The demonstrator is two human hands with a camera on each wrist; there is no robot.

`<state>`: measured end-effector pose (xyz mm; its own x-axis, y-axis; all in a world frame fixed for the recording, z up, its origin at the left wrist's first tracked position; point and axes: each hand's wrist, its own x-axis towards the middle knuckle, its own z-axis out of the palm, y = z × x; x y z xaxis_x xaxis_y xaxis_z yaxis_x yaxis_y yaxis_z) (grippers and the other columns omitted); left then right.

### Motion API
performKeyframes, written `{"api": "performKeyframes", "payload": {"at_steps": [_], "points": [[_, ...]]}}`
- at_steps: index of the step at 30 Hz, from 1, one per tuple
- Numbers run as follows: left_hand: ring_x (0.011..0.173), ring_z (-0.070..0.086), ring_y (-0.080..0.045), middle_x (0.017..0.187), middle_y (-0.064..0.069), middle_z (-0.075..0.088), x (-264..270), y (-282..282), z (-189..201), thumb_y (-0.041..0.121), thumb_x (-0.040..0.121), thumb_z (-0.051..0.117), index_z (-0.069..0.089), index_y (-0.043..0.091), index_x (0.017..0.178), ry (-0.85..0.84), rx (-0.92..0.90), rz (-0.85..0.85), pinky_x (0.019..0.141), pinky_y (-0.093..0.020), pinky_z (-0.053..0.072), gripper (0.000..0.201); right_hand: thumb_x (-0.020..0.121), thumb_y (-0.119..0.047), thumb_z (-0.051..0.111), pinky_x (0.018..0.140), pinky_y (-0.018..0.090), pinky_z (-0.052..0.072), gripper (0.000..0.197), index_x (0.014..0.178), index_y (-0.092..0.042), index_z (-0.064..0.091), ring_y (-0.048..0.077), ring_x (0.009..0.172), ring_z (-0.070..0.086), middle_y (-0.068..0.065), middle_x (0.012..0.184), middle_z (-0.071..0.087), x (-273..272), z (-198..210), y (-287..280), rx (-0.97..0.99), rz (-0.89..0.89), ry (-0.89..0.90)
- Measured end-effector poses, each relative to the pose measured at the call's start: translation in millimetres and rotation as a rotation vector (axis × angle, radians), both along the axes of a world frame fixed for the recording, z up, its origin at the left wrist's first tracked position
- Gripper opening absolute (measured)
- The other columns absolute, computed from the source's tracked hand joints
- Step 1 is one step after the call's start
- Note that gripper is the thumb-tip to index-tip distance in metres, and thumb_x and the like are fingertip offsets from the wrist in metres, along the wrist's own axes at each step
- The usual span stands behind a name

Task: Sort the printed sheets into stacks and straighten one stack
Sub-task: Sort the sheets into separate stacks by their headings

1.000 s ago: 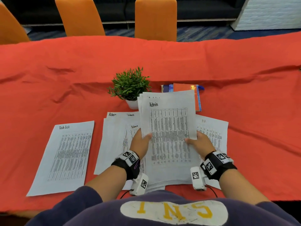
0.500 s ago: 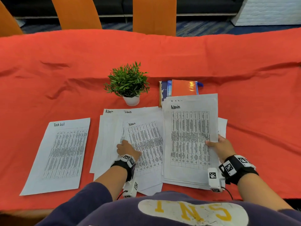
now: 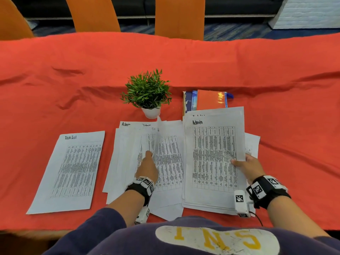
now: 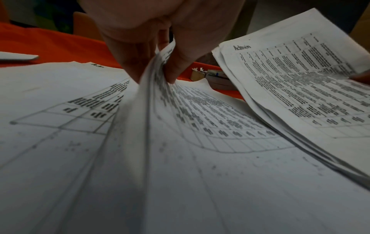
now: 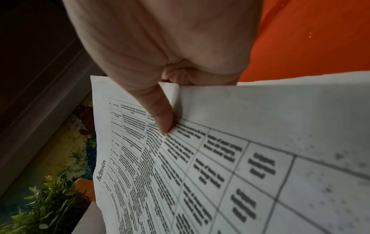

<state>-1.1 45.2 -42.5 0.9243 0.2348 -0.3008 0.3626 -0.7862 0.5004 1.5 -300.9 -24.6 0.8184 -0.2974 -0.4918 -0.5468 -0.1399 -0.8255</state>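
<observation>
Head view: the right hand (image 3: 248, 167) grips a stack of sheets (image 3: 213, 159) headed "Admin" at its right edge, thumb on top and the other fingers beneath, so the stack sits over the right part of the counter (image 3: 55, 100), which is covered by a red cloth, overlapping more paper under it. The right wrist view shows the thumb (image 5: 160, 114) pressed onto the printed table of the top page. The left hand (image 3: 148, 167) pinches the edge of one sheet (image 3: 158, 142) in the loose middle pile (image 3: 125, 162) and has it lifted up on edge; the left wrist view shows the paper (image 4: 152, 88) caught between thumb and fingers. A single sheet headed "Task List" (image 3: 73, 168) lies flat at the left, apart from the pile. Behind the papers stand a small potted plant (image 3: 147, 91) in a white pot and, to its right, a few books (image 3: 206, 100), the held stack partly covering their near edge. Orange chairs (image 3: 179, 17) stand at the far side.
</observation>
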Motion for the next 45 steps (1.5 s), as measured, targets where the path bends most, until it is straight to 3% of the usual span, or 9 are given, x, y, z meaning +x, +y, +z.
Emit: {"api": "performKeyframes", "payload": {"at_steps": [4, 10, 17, 22, 26, 34, 38, 42, 45], "points": [[0.057, 0.046, -0.016, 0.072, -0.001, 0.049, 2, 1, 8, -0.003, 0.092, 0.038, 0.043, 0.007, 0.116, 0.003, -0.041, 0.065, 0.048, -0.025, 0.034, 0.026, 0.081, -0.008, 0.071, 0.094, 0.050, 0.050, 0.031, 0.112, -0.012, 0.067, 0.030, 0.094, 0.067, 0.008, 0.100, 0.072, 2, -3, 1, -0.004, 0.030, 0.005], [0.078, 0.056, -0.023, 0.108, -0.015, 0.064, 5, 12, 17, 0.004, 0.097, 0.037, 0.055, 0.009, 0.121, -0.014, -0.176, 0.176, 0.067, -0.027, 0.045, 0.030, 0.081, -0.009, 0.072, 0.095, 0.051, 0.050, 0.031, 0.110, -0.015, 0.067, 0.030, 0.095, 0.067, 0.008, 0.101, 0.072, 4, -4, -2, 0.008, 0.030, -0.003], [0.064, 0.054, -0.020, 0.087, -0.006, 0.062, 19, 63, 65, 0.014, 0.095, 0.050, 0.062, 0.018, 0.108, -0.168, -0.363, 0.229, 0.064, -0.038, 0.052, 0.018, 0.082, 0.002, 0.066, 0.098, 0.055, 0.047, 0.030, 0.090, -0.027, 0.067, 0.034, 0.102, 0.065, 0.012, 0.106, 0.070, 15, 8, -15, 0.056, -0.014, -0.035], [0.119, 0.054, -0.024, 0.130, -0.001, 0.054, 26, 86, 90, 0.018, 0.091, 0.062, 0.057, 0.016, 0.124, -0.155, -0.533, 0.313, 0.097, -0.043, 0.045, 0.034, 0.084, 0.000, 0.065, 0.098, 0.053, 0.047, 0.028, 0.098, -0.024, 0.067, 0.034, 0.102, 0.065, 0.012, 0.108, 0.070, 25, 24, -12, 0.085, -0.034, -0.051], [0.093, 0.062, -0.016, 0.106, 0.003, 0.064, 21, 53, 92, 0.013, 0.092, 0.059, 0.061, 0.027, 0.091, -0.093, -0.630, 0.276, 0.073, -0.029, 0.049, 0.014, 0.084, 0.003, 0.063, 0.099, 0.052, 0.046, 0.039, 0.119, -0.013, 0.063, 0.033, 0.106, 0.064, 0.011, 0.114, 0.068, 30, 38, 12, 0.161, 0.032, -0.075], [0.145, 0.020, -0.027, 0.159, -0.007, 0.016, 16, -15, 79, 0.023, 0.099, 0.049, 0.016, 0.010, 0.151, 0.149, -0.696, 0.273, 0.114, -0.042, 0.022, 0.063, 0.083, 0.003, 0.059, 0.094, 0.052, 0.050, 0.027, 0.106, -0.009, 0.068, 0.035, 0.095, 0.067, 0.018, 0.104, 0.071, 31, 49, 55, 0.323, 0.090, -0.035], [0.137, 0.033, -0.031, 0.155, -0.014, 0.024, 20, -24, 82, 0.023, 0.097, 0.052, 0.022, 0.014, 0.148, 0.138, -0.696, 0.260, 0.104, -0.041, 0.034, 0.060, 0.089, -0.003, 0.052, 0.092, 0.049, 0.051, 0.027, 0.111, -0.004, 0.066, 0.032, 0.093, 0.069, 0.020, 0.110, 0.070, 27, 50, 63, 0.398, 0.059, -0.030], [0.095, 0.058, -0.015, 0.133, -0.007, 0.045, 25, -22, 85, 0.011, 0.095, 0.054, 0.032, 0.021, 0.132, 0.041, -0.732, 0.251, 0.074, -0.025, 0.045, 0.044, 0.090, -0.058, 0.047, 0.105, 0.043, 0.041, 0.059, 0.132, -0.017, 0.055, 0.020, 0.117, 0.058, 0.001, 0.127, 0.063, 25, 53, 65, 0.370, 0.058, -0.018], [0.109, 0.060, -0.018, 0.130, -0.002, 0.056, 24, -23, 92, 0.010, 0.094, 0.054, 0.040, 0.013, 0.135, -0.005, -0.699, 0.178, 0.092, -0.037, 0.051, 0.043, 0.093, -0.048, 0.051, 0.093, 0.034, 0.049, 0.045, 0.130, -0.024, 0.052, 0.013, 0.111, 0.060, -0.008, 0.124, 0.061, 20, 66, 70, 0.123, 0.284, -0.103]]}}
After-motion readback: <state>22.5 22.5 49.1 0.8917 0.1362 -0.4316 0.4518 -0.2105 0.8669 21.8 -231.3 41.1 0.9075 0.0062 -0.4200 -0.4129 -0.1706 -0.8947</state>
